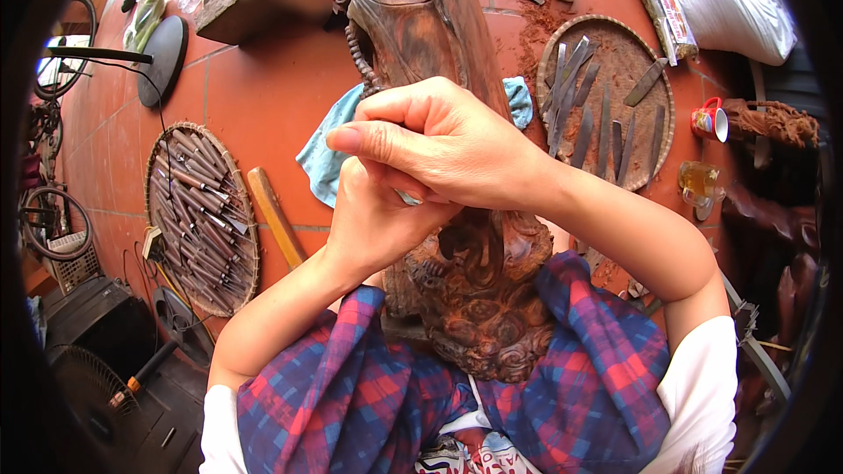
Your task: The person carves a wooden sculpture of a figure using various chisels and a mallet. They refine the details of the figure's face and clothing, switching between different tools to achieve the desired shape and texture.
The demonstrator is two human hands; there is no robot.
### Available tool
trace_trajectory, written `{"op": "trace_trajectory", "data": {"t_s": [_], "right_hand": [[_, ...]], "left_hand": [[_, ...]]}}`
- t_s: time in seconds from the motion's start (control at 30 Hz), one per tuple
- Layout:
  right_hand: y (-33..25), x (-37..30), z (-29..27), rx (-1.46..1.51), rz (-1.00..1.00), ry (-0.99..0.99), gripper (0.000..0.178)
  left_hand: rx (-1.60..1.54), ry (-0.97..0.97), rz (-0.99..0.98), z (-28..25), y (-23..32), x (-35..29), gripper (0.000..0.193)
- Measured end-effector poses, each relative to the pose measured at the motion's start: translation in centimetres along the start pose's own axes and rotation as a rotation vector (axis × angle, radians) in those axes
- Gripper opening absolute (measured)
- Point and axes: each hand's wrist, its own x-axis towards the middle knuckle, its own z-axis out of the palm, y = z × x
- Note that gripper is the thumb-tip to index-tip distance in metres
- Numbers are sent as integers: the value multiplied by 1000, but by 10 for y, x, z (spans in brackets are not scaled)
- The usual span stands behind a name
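Observation:
My two hands are together above a large dark-brown wood carving, held between my knees. My right hand [452,140] lies over the left with its fingers curled in and its thumb pointing left. Below it, my left hand [378,224] is also closed. Whatever the fingers hold, if anything, is hidden. The wood carving [487,298] has rounded, swirling relief at its near end and smooth drapery-like folds at the far end. Beside it, a light-blue cloth [323,147] lies partly under my hands. A yellowish wooden bar [275,218] is near my left forearm.
To the left, a round woven tray [248,202] holds several wooden-handled carving tools. A second tray [657,136] at right holds flat metal blades. Further right are a red mug [705,119] and a glass of amber liquid [698,180]. A black fan [83,386] stands lower left.

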Motion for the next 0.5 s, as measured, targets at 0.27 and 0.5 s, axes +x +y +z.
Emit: {"op": "trace_trajectory", "data": {"t_s": [0.27,0.5], "right_hand": [[-3,-3,0,62,-10,-30,36],[-5,-5,-2,54,11,-39,36]], "left_hand": [[61,-45,3,-5,-2,0,29],[22,-49,21,-3,5,3,30]]}}
